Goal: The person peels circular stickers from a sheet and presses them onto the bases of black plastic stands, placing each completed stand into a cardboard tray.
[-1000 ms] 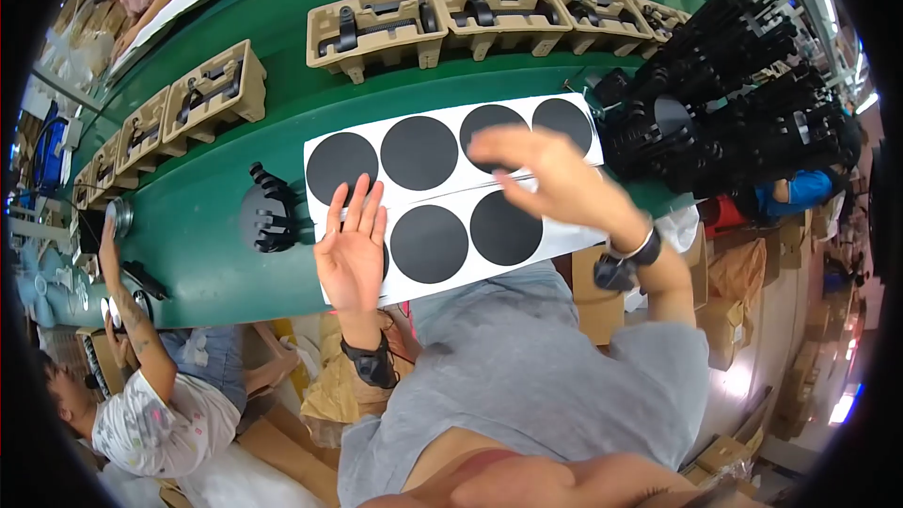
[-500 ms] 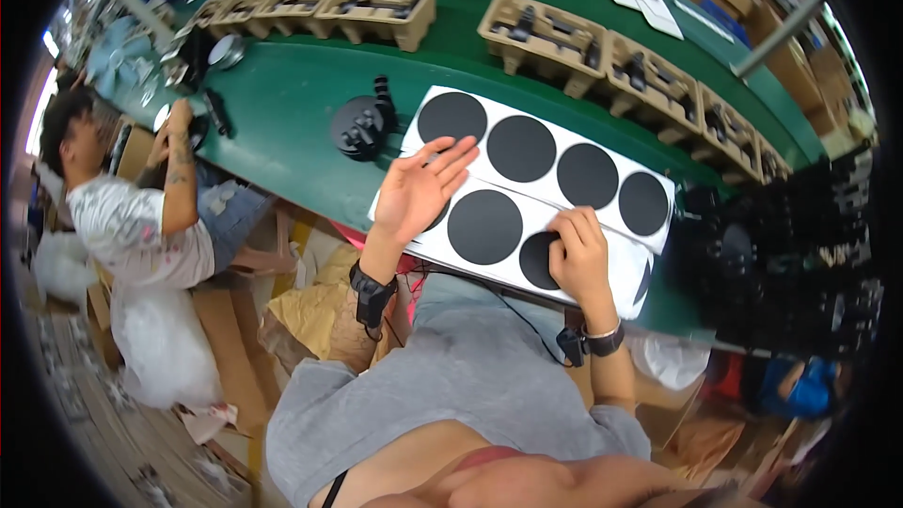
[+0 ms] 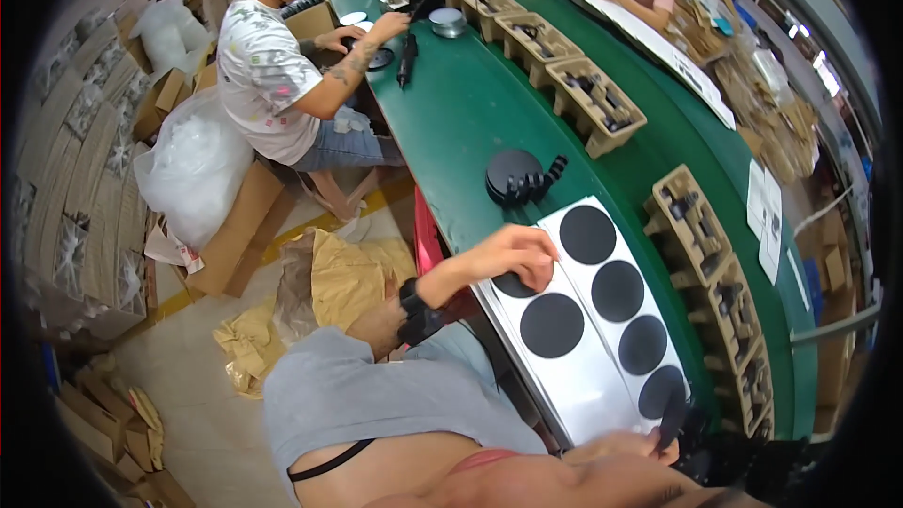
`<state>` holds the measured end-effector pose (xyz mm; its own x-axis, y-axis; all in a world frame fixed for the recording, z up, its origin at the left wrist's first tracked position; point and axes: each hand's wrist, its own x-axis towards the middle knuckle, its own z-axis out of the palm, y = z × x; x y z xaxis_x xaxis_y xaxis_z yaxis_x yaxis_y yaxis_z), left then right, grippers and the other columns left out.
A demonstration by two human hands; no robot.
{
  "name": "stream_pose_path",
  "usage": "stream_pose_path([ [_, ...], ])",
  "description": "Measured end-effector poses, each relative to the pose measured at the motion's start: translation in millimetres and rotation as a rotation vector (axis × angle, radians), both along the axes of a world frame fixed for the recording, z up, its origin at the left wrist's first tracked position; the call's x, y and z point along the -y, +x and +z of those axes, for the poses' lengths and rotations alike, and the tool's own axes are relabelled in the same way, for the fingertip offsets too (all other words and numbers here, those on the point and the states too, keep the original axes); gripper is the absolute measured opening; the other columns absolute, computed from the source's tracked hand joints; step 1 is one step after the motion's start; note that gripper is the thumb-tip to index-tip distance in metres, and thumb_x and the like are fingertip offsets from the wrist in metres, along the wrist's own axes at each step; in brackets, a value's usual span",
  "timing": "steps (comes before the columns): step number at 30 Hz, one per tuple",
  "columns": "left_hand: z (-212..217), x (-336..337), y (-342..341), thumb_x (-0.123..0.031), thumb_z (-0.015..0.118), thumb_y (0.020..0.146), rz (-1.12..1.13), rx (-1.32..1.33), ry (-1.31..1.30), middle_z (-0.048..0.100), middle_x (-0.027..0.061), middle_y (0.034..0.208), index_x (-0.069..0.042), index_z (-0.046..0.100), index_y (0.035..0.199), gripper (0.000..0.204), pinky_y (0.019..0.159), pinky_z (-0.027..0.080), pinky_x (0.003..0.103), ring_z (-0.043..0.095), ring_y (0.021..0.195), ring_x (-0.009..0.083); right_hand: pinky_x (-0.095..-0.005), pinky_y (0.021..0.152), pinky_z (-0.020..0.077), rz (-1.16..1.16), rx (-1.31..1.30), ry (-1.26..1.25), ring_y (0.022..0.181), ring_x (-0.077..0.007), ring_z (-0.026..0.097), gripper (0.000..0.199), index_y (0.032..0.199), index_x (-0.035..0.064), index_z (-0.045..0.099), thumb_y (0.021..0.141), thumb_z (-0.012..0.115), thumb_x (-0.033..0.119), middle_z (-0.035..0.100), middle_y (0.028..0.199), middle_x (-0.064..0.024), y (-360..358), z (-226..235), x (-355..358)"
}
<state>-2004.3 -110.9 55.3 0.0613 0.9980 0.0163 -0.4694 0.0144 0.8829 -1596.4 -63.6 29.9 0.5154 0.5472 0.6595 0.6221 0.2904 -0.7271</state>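
The white sheet [image 3: 602,357] with black discs lies on the near edge of the green belt [image 3: 461,103], its long axis running from near-right to far-left. The discs stand in two rows along that axis. The left hand [image 3: 513,254] rests at the sheet's far-left end, fingers curled down over a black disc [image 3: 513,284] of the near row, touching it — pressing or pinching its edge, I cannot tell which. The next disc [image 3: 552,325] of that row lies just beside the hand, toward the near-right.

The right hand [image 3: 649,440] shows only in part at the sheet's near-right end, fingertips by the last disc [image 3: 664,391]; its grip cannot be made out. So the left hand is nearer the far-left discs, the right the near-right ones.

Beyond the sheet a black round part [image 3: 517,176] lies on the belt — near the left hand, not touching it. Cardboard trays [image 3: 594,103] run along the far side.
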Motion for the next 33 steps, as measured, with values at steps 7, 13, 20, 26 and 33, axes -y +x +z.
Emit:
stream_pose_path([
  [7, -25, -14, -131, -0.015, 0.086, 0.053, 0.754, -1.537, -0.146, 0.053, 0.0088, 0.126, -0.016, 0.057, 0.120, 0.073, 0.088, 0.045, 0.045, 0.052, 0.112, 0.0312, -0.0349, 0.069, 0.0505, 0.596, -0.223, 0.388, 0.069, -0.0249, 0.056, 0.024, 0.082, -0.0003, 0.055, 0.084, 0.071, 0.018, 0.055, 0.078, -0.0132, -25, 5, -23],
  [13, -60, -91, -159, -0.016, 0.090, 0.041, 0.122, -1.568, 0.150, 0.039, 0.0078, 0.140, -0.022, 0.051, 0.133, 0.101, 0.098, 0.036, 0.056, 0.033, 0.129, 0.0375, -0.0408, 0.074, 0.0517, 0.571, -0.012, 0.615, 0.071, -0.0255, 0.053, 0.019, 0.076, 0.0008, 0.052, 0.080, 0.067, 0.012, 0.052, 0.077, -0.0127, -4, 8, -27],
  [20, -51, -89, -167, -0.024, 0.092, 0.039, 0.040, -1.543, 0.068, 0.041, 0.0168, 0.130, -0.021, 0.048, 0.133, 0.104, 0.099, 0.038, 0.046, 0.041, 0.117, 0.0387, -0.0340, 0.076, 0.0454, 0.010, 0.139, 0.409, 0.079, -0.0244, 0.054, 0.027, 0.087, -0.0030, 0.055, 0.086, 0.068, 0.020, 0.056, 0.086, -0.0120, -32, 68, 39],
  [26, -35, -54, -193, -0.030, 0.088, 0.049, 0.100, -0.764, 0.007, 0.051, 0.0156, 0.126, -0.004, 0.045, 0.134, 0.099, 0.100, 0.038, 0.042, 0.046, 0.120, 0.0300, -0.0399, 0.092, 0.0481, 0.289, 0.131, 0.375, 0.098, -0.0299, 0.059, 0.015, 0.099, -0.0043, 0.052, 0.087, 0.061, -0.003, 0.058, 0.108, -0.0188, -53, 92, 36],
  [33, 36, 17, -90, -0.034, 0.080, 0.056, 0.039, 0.804, 0.519, 0.039, 0.0284, 0.138, -0.018, 0.029, 0.147, 0.106, 0.099, 0.044, 0.051, 0.044, 0.123, 0.0444, -0.0275, 0.075, 0.0489, 0.718, 0.011, 0.054, 0.081, -0.0182, 0.060, 0.012, 0.089, -0.0021, 0.057, 0.082, 0.062, -0.010, 0.060, 0.088, -0.0108, -135, 135, 45],
])
